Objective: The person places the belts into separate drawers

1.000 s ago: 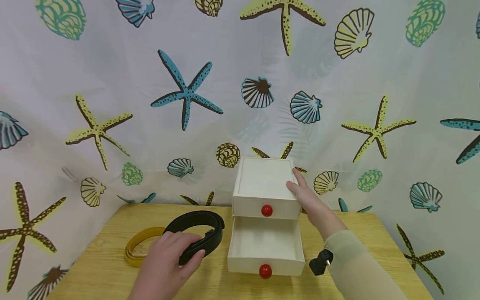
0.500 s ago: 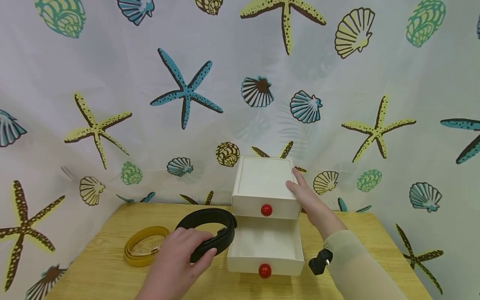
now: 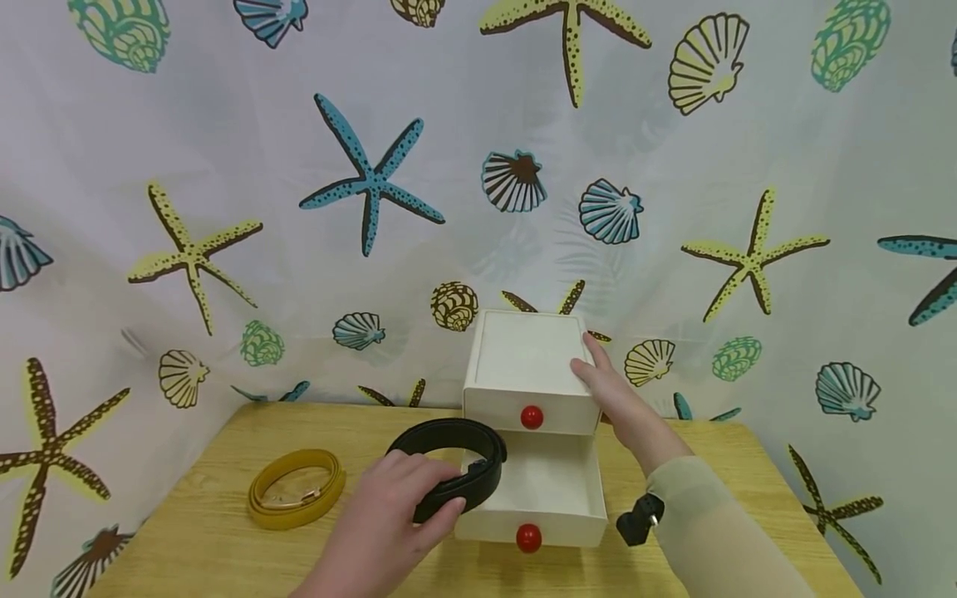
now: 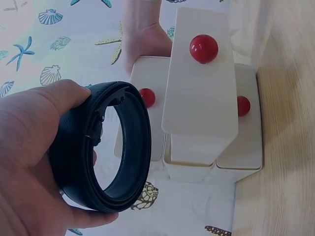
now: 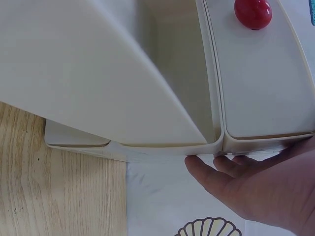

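Observation:
A coiled black belt (image 3: 489, 477) is gripped by my left hand (image 3: 392, 515), and its ring hangs over the left edge of the pulled-out drawer (image 3: 531, 527). In the left wrist view, thumb and fingers pinch the belt (image 4: 74, 147) from one side, with the buckle inside the coil. The white drawer unit (image 3: 534, 353) has red knobs; its top drawer is closed, the one below extended. My right hand (image 3: 624, 399) rests against the unit's right side, fingers extended; in the right wrist view the fingertips (image 5: 197, 164) touch the side wall.
On the wooden table (image 3: 224, 448) a coiled yellow belt (image 3: 292, 519) with a metal buckle lies to the left. A small black object (image 3: 639, 519) hangs at the right sleeve (image 3: 703, 507). Behind the unit is a cloth (image 3: 463, 83) printed with starfish and shells.
My left hand has carried the black belt to the right, from beside the yellow belt to the drawer's left edge. The right hand and the drawer unit stay in place.

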`<action>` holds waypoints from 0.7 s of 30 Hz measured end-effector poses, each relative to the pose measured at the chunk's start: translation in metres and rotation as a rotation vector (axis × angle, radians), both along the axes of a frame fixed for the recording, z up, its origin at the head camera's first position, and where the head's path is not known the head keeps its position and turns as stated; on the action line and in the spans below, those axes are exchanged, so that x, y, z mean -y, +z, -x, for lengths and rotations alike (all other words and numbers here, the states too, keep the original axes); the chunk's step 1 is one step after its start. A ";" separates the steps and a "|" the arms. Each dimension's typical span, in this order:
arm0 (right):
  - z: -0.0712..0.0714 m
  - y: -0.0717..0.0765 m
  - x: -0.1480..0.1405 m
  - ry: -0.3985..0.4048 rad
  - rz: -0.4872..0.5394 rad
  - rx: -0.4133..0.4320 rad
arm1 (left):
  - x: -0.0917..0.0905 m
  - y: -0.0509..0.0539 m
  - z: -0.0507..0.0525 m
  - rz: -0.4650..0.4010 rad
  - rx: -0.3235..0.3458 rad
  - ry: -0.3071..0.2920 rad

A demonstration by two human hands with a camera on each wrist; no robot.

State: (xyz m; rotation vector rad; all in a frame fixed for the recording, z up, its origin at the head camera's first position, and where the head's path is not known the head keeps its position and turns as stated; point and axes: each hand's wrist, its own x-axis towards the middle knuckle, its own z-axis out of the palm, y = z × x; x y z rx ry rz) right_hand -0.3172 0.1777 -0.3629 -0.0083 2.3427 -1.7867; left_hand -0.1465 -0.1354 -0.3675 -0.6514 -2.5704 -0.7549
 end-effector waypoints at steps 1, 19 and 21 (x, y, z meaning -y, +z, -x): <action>0.000 0.000 0.000 0.000 0.000 0.003 | -0.002 0.000 0.000 0.005 0.005 -0.007; -0.002 0.002 -0.001 -0.006 0.007 0.002 | -0.028 0.001 0.006 0.071 0.044 -0.119; -0.002 0.001 0.000 -0.007 0.007 0.002 | -0.031 0.001 0.007 0.086 0.052 -0.128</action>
